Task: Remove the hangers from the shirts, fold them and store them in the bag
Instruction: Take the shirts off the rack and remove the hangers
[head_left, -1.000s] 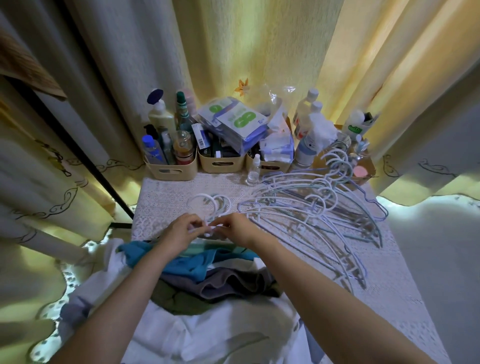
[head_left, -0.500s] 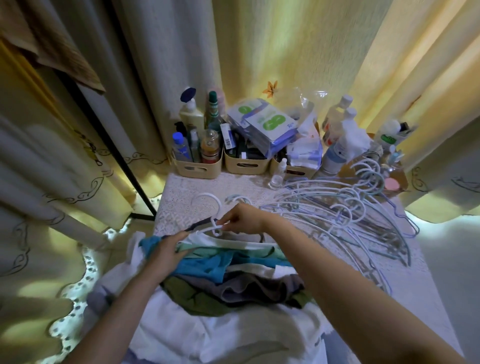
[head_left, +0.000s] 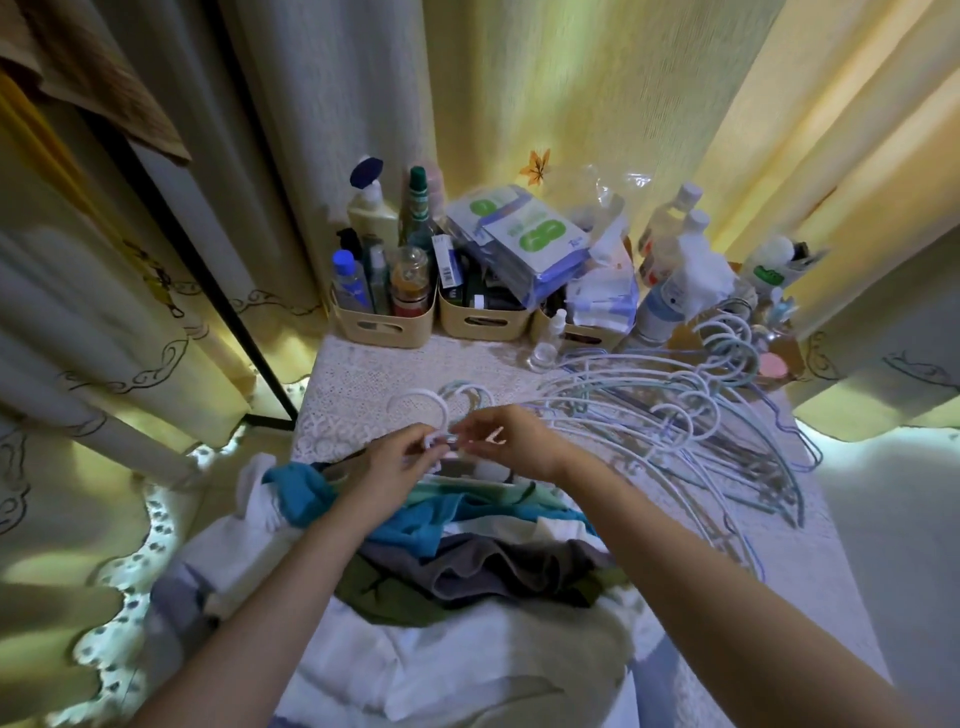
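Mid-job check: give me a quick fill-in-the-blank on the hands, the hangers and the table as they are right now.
1. The hanger hook that the left hand and the right hand pinch is ____ in colour.
2. The heap of empty hangers lies on the table to the ____ of both hands.
3. The bottle with the dark blue cap stands in the ____ beige basket.
Missing words: white; right; leftmost.

Shirts (head_left: 467, 540) front on table (head_left: 363, 374); hangers (head_left: 701, 431) right; baskets (head_left: 384, 325) behind.
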